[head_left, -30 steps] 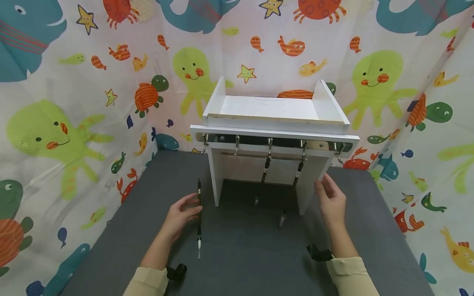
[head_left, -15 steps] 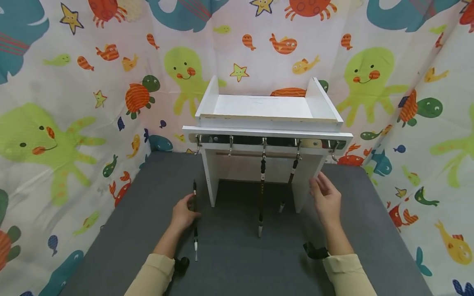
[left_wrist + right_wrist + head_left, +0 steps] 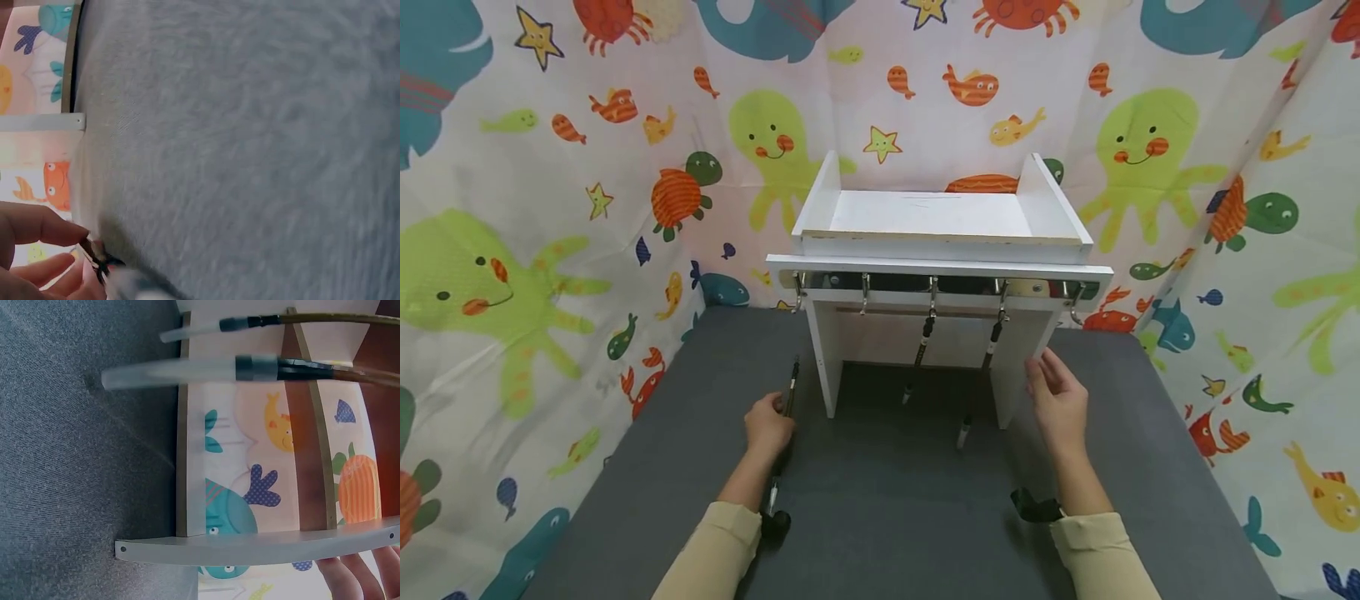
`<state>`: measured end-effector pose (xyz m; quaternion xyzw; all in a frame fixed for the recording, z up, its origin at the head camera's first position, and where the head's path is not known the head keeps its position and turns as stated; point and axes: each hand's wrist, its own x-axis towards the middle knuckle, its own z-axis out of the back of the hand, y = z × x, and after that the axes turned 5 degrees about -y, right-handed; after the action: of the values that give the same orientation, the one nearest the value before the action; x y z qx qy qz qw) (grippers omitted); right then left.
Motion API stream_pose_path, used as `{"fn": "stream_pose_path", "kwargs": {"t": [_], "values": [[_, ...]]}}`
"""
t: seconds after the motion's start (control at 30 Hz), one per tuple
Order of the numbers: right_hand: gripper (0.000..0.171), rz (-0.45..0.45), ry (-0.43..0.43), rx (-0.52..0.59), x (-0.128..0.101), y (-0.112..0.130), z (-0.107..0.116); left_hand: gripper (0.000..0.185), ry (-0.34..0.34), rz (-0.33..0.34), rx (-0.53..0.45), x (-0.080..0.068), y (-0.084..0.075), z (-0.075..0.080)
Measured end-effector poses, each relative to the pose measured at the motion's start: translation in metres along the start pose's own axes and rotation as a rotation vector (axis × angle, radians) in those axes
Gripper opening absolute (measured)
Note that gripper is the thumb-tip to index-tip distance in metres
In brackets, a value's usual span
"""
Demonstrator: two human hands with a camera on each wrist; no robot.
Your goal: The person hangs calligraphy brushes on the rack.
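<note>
In the head view my left hand [image 3: 767,427] pinches a dark calligraphy brush [image 3: 791,392] with a clear plastic cap over its tip. The brush tilts, its capped end low near my wrist; in the left wrist view the thumb and fingertips [image 3: 65,232] meet on it. Two more capped brushes, one under the middle hook [image 3: 922,342] and one a hook to the right [image 3: 992,343], hang from a white rack [image 3: 940,268]. My right hand [image 3: 1060,400] touches the rack's right side panel [image 3: 250,551]; the right wrist view shows its fingers [image 3: 350,578] against the outer face.
The rack carries a row of several metal hooks under its front board; the leftmost hook [image 3: 798,292] bears nothing. An open white tray-like top [image 3: 928,215] sits above. Grey cloth [image 3: 880,517] covers the table. A curtain printed with sea animals [image 3: 647,75] encloses the back and sides.
The brush in my left hand has tipped from upright to slanted, its capped end swinging towards my wrist. The hanging brushes swing. My right hand stays at the side panel.
</note>
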<state>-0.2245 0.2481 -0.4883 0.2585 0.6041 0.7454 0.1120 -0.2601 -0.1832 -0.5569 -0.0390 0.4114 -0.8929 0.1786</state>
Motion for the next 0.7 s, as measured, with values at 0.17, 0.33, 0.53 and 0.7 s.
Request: {"fn": "stream_pose_path", "kwargs": {"t": [0.17,0.33,0.53,0.7], "values": [[0.052,0.031,-0.002,-0.013,0.0,-0.004,-0.001,0.057,0.024,0.049,-0.073,-0.002,0.0,0.009],[0.05,0.044,-0.001,-0.041,0.002,-0.004,-0.001,0.043,0.087,0.12,-0.16,-0.006,-0.001,0.021],[0.048,0.014,0.0,-0.068,0.0,-0.005,0.002,0.035,0.136,0.14,-0.255,-0.015,-0.006,0.037],[0.046,0.03,-0.006,-0.062,0.002,-0.006,0.002,0.034,0.16,0.089,-0.394,-0.025,-0.012,0.049]]}}
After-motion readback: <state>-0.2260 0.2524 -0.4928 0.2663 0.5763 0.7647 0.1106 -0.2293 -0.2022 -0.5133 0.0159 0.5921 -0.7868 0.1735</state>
